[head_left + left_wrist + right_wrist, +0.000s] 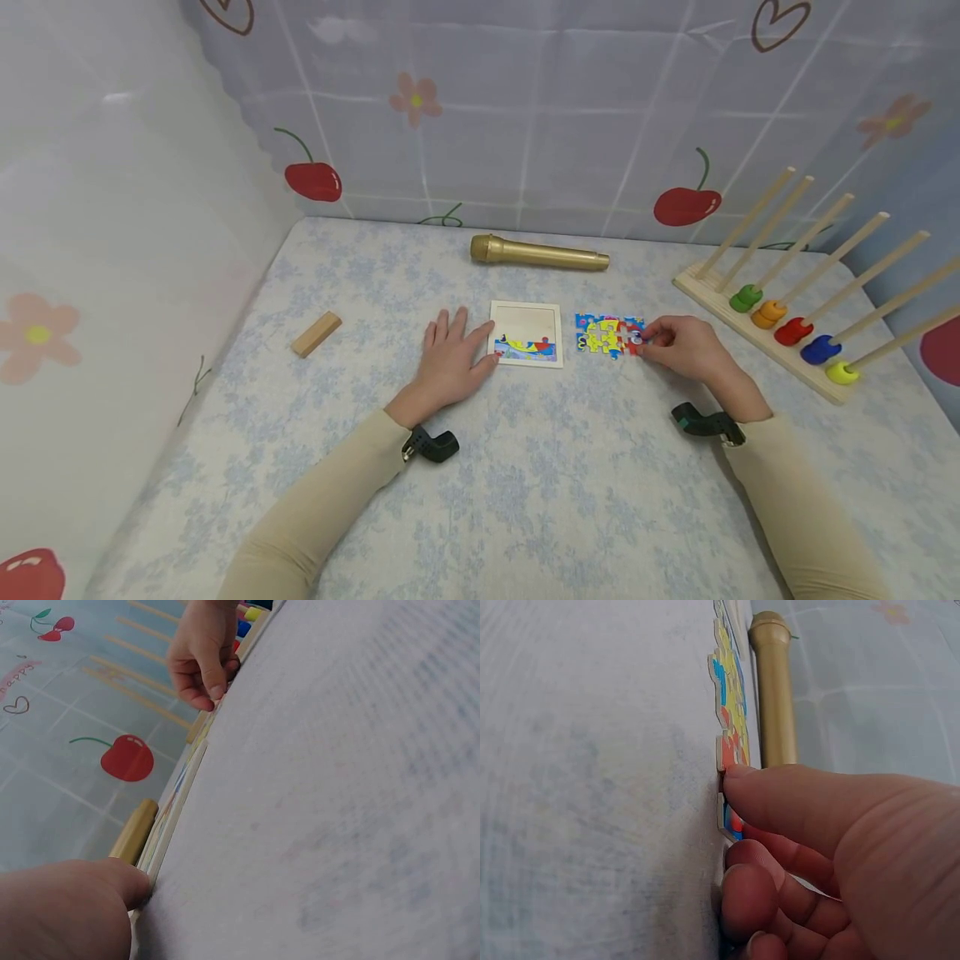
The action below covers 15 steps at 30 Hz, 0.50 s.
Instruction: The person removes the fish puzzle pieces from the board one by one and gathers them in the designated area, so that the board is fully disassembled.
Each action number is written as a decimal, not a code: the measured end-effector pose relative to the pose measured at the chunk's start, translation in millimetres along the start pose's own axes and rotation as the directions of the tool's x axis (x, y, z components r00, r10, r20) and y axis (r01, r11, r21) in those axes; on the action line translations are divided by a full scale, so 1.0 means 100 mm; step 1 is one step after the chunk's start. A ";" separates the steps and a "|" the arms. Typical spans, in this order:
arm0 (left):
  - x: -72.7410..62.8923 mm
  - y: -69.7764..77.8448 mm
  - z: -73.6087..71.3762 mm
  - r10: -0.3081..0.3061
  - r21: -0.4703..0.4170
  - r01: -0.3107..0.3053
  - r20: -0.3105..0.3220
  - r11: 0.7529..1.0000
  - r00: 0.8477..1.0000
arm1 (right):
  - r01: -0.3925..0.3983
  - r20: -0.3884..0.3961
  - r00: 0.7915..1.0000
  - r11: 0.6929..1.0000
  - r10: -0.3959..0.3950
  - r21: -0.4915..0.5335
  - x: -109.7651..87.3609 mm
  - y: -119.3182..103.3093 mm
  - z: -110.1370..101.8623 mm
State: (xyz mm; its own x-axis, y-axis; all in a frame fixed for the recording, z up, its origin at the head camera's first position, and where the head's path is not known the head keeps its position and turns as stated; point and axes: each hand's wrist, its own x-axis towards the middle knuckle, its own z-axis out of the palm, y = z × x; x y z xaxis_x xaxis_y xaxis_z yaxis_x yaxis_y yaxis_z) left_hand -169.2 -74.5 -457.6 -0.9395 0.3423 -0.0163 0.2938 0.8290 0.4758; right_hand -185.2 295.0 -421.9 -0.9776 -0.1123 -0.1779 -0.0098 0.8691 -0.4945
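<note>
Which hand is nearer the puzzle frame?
Left. The left hand touches the puzzle frame at its left edge; the right hand is beyond its right side, at puzzle pieces.

From above, the head view looks forward and down across the surface (pixel 540 517). Both wrist views look low along it, close and tilted sideways, sharing the right hand (pixel 688 348) and the gold microphone (pixel 543 253); the left faces rightward.
</note>
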 end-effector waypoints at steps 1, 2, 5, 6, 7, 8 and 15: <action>0.00 0.00 0.00 0.001 -0.001 -0.001 -0.004 1.000 1.000 | -0.001 -0.002 1.000 1.000 0.001 0.000 0.00 -0.01 0.00; 0.00 0.00 0.00 0.001 -0.002 -0.001 -0.004 1.000 1.000 | 0.000 -0.002 1.000 1.000 0.000 0.002 0.00 -0.01 0.00; 0.00 0.00 -0.01 0.003 -0.006 -0.003 -0.006 1.000 1.000 | 0.003 -0.002 1.000 1.000 -0.003 0.004 0.00 -0.01 0.00; 0.00 0.00 -0.01 0.001 -0.005 -0.001 -0.002 1.000 1.000 | 0.002 0.001 1.000 1.000 -0.002 0.005 0.00 0.00 0.00; 0.00 0.00 -0.01 0.001 -0.005 -0.001 -0.001 1.000 1.000 | 0.003 0.001 1.000 1.000 -0.003 0.005 0.00 0.00 0.00; 0.00 0.00 0.00 -0.001 -0.005 0.001 0.004 1.000 1.000 | 0.002 0.001 1.000 1.000 -0.002 0.006 0.00 0.00 0.00; 0.00 0.00 0.00 0.003 0.001 -0.003 -0.008 1.000 1.000 | -0.004 -0.015 1.000 1.000 0.004 0.005 -0.01 0.01 0.00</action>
State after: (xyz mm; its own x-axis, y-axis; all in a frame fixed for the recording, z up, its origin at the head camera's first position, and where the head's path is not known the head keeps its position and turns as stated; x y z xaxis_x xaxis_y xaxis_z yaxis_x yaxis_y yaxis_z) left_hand -168.8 -74.6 -457.7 -0.9399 0.3415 -0.0075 0.2971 0.8281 0.4753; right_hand -184.7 296.1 -422.5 -0.9808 -0.1012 -0.1669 -0.0047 0.8671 -0.4981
